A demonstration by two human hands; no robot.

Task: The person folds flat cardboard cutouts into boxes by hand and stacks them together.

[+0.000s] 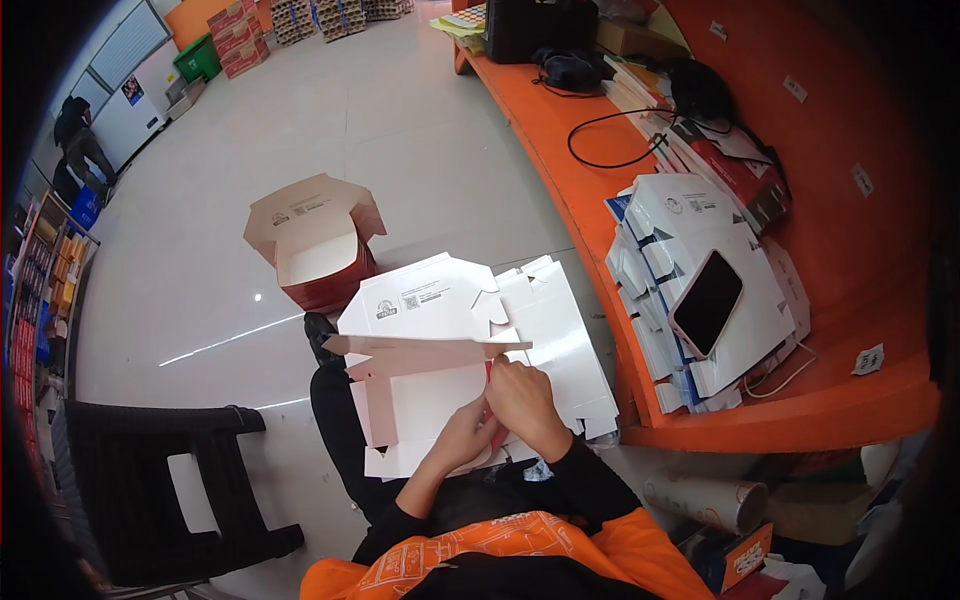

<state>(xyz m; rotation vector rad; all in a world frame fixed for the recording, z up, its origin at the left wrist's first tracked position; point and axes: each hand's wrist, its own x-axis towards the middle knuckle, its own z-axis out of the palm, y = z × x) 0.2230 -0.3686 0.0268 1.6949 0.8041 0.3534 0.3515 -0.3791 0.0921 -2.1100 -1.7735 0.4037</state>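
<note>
A partly folded white cardboard box with red outer faces rests over my lap, its left wall standing. My left hand and my right hand meet at its right side, both gripping that red-and-white wall. Under and behind it lie flat white box blanks, the upper one bearing print. Beyond them on the floor stands a stack of red boxes, the top one's lid raised. The fingertips of my right hand are partly hidden.
An orange shelf runs along the right, holding more blanks, a smartphone and a black cable. A black plastic stool is at left. A person bends near a chest freezer far off.
</note>
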